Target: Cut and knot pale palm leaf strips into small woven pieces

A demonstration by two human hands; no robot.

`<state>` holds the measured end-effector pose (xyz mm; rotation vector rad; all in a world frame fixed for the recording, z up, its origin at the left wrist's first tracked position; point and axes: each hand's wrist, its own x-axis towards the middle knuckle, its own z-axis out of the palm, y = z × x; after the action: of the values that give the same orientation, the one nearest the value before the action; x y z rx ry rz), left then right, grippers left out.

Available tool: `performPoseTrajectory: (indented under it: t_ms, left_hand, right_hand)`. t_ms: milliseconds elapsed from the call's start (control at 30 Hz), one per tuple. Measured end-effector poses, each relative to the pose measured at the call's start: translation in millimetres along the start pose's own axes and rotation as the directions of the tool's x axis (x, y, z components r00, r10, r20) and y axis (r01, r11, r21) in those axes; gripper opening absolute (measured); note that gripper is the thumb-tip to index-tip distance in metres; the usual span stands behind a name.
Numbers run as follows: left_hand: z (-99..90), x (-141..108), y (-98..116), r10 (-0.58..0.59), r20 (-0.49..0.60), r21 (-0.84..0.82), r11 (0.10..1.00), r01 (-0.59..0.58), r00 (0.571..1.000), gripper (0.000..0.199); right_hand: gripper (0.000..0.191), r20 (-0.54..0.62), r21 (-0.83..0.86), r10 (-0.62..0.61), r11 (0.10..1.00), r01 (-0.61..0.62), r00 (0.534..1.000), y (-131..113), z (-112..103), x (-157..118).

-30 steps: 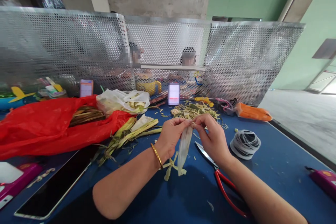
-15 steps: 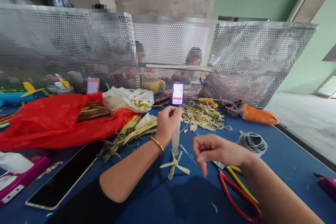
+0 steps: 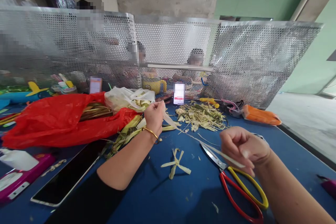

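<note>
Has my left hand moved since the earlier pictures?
Yes, leftward: the left hand first had its fingertips below and right of the lit phone; now they are left of it.

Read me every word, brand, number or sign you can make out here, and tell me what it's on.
No text can be read.
Middle lit screen: blurred.
Lit screen behind the red bag, at left: blurred.
Purple device: markings too small.

The bare left hand (image 3: 154, 116) pinches thumb and forefinger together, pointing forward. The bare right hand (image 3: 244, 148) sits lower, nearer the body, its fingers curled inward. The left forearm (image 3: 126, 168), black-sleeved near the elbow, and bare right forearm (image 3: 291, 185) angle inward, well apart.
</note>
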<state>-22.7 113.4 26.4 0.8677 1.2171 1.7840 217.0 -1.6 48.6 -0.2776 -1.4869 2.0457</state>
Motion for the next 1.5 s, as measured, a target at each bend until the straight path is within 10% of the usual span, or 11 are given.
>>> performPoseTrajectory:
  t_ms: [233, 300, 400, 500, 600, 667, 1133, 1367, 1500]
  left_hand:
    - [-3.7, 5, -5, -0.038, -0.066, 0.010, 0.999, 0.039, 0.997, 0.021]
    - [-2.0, 2, -4, -0.037, -0.058, 0.012, 0.999, 0.038, 0.998, 0.020]
    - [2.9, -10, -2, -0.028, 0.007, 0.003, 1.000, 0.028, 1.000, 0.019]
    - [8.4, -26, 2, 0.006, 0.033, -0.033, 0.999, -0.004, 0.999, 0.016]
    - [12.5, -43, 6, 0.020, 0.096, -0.079, 0.997, -0.012, 0.995, 0.018]
    - [14.0, -52, 9, -0.021, 0.131, -0.091, 0.995, 0.033, 0.991, 0.019]
    - [10.3, -55, 17, -0.277, 0.377, -0.029, 0.950, 0.310, 0.884, 0.022]
    - [1.7, -51, 23, -0.402, 0.722, 0.282, 0.914, 0.291, 0.563, 0.027]
    - [0.1, -54, 24, -0.405, 0.789, 0.359, 0.914, 0.188, 0.462, 0.023]
  right_hand:
    - [0.026, -0.315, -0.180, -0.244, 0.964, 0.195, 0.917, -16, -11, -1]
    - [0.024, -0.553, -0.455, -0.293, 0.890, 0.011, 0.780, -16, -18, 5]
    - [0.022, -0.690, -0.723, -0.541, 0.486, -0.491, 0.481, -9, -25, 18]
    - [0.024, -0.592, -0.765, -0.648, 0.263, -0.588, 0.480, 7, -16, 34]
    - [0.036, -0.631, -0.712, -0.355, 0.618, -0.333, 0.690, 26, 7, 51]
    - [0.036, -0.647, -0.596, -0.251, 0.756, -0.271, 0.720, 37, 19, 60]
    - [0.028, -0.790, -0.589, -0.557, 0.806, -0.060, 0.257, 19, 2, 49]
    - [0.026, -0.776, -0.598, -0.580, 0.801, 0.000, 0.248, 13, -6, 44]
    - [0.024, -0.780, -0.586, -0.578, 0.809, 0.045, 0.240, 11, -4, 45]
